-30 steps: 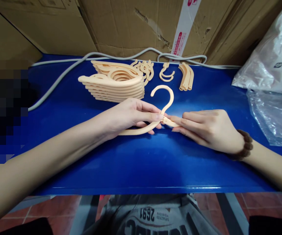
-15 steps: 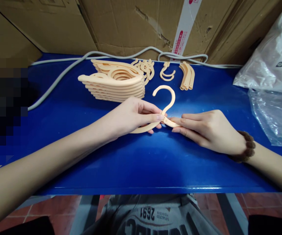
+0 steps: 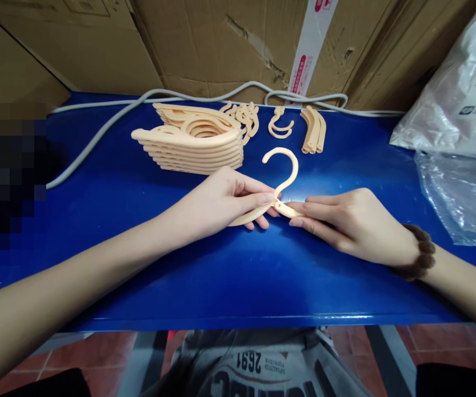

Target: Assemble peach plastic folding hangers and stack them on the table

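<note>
A beige plastic hook [image 3: 294, 168] stands up from between my hands, its curl toward the back of the blue table. My left hand [image 3: 229, 201] pinches the hook's base together with a curved beige arm [image 3: 248, 218] that runs down to the left, partly under the palm. Between the thumb and fingers of my right hand [image 3: 349, 220] is a short beige arm piece [image 3: 285, 209]; its round pivot end touches the hook's base. The far end of this piece is hidden by my fingers.
Behind my left hand lies a stack of beige hanger bodies [image 3: 196, 151]. Loose hooks [image 3: 281, 129] and short curved pieces [image 3: 314, 129] sit farther right. A white cable [image 3: 109, 124] crosses the back, before cardboard [image 3: 221, 44]. Plastic bags [image 3: 448, 110] lie at right.
The hook has turned slightly and shifted a little to the right. The short arm piece tilts down more, with its pivot end showing more clearly. Both hands keep their grips.
</note>
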Demonstrator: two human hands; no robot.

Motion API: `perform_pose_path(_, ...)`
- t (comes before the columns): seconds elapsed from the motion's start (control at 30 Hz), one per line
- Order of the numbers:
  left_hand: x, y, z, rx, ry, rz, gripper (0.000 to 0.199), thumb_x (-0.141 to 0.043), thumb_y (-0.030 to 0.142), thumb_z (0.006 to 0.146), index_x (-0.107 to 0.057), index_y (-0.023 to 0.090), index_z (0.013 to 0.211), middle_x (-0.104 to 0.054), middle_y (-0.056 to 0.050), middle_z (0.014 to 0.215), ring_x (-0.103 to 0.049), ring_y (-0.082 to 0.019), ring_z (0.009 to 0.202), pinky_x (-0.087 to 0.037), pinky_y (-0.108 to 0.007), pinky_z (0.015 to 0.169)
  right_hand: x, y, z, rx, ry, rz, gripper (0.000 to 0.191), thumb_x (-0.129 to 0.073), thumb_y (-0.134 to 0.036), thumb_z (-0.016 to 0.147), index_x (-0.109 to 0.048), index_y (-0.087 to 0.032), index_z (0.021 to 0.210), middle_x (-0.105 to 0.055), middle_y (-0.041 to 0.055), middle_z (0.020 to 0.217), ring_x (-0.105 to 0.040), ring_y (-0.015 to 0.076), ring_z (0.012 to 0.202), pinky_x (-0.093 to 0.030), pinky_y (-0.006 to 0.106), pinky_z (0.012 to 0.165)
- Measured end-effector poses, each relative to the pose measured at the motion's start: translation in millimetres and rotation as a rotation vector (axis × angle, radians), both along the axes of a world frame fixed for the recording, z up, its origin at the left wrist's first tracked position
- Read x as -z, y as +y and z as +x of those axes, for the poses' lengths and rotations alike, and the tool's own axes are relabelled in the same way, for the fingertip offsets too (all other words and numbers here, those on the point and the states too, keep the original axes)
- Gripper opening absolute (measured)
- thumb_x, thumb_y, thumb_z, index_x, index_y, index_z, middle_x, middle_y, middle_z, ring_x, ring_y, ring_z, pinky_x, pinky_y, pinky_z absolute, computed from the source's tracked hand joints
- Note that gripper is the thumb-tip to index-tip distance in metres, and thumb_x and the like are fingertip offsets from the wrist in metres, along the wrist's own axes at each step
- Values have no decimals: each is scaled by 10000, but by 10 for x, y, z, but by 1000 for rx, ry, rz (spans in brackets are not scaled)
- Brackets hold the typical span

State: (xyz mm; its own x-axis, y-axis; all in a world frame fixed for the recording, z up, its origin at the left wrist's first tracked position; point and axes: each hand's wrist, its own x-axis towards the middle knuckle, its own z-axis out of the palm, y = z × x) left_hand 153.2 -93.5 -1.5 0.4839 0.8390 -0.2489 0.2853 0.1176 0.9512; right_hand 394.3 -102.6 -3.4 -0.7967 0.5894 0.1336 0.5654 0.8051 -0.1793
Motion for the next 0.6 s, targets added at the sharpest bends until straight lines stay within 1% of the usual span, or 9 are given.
perform_pose_path(0.13,-38,-13,23,25,21,-5,214,-599,158,963,-806,121,1001,-769,-40,738,-699,-116,615,-532,-172,558,7,-11,6,-19,1,61,389,-426,-346,1079,-694,-200,1320,-794,63,994,-742,146,763,-474,226,618)
perform_pose_path(0.27,-20,-13,44,59,-1,-25,236,-572,181,984,-791,107,939,-749,-29,706,-685,-105,604,-523,-161,548,6,-21,8,-26,1,100,377,-434,-344,1078,-703,-196,1297,-797,51,976,-748,144,766,-473,227,609)
perform_pose_path(0.33,-3,-15,45,77,-4,-17,231,-569,194,984,-779,109,940,-750,-26,725,-687,-107,617,-524,-168,559,8,-19,6,-34,2,106,370,-436,-343,1079,-714,-192,1271,-798,45,972,-748,142,759,-461,231,596)
perform_pose_path(0.4,14,-26,37,94,26,28,234,-553,209,987,-763,116,944,-761,-29,788,-681,-105,621,-501,-175,547,10,-8,8,-38,3,108,363,-439,-340,1078,-724,-191,1246,-798,44,992,-744,142,750,-445,239,583)
perform_pose_path(0.47,34,-48,24,118,102,148,263,-515,241,1005,-739,133,920,-761,-23,837,-650,-92,588,-458,-188,534,8,13,15,-48,6,101,360,-442,-336,1075,-717,-191,1257,-797,44,1019,-736,141,743,-428,249,576)
perform_pose_path(0.53,59,-77,6,159,235,350,294,-484,286,1022,-713,154,893,-735,-7,799,-601,-90,562,-399,-215,536,-2,39,27,-73,11,82,349,-454,-327,1067,-712,-183,1255,-795,43,1008,-723,142,735,-419,260,584)
perform_pose_path(0.6,85,-102,-11,220,383,563,279,-492,326,1021,-695,175,903,-704,2,763,-585,-113,600,-347,-245,558,-18,66,41,-102,9,60,323,-475,-318,1054,-727,-172,1194,-788,43,969,-704,149,733,-420,272,619)
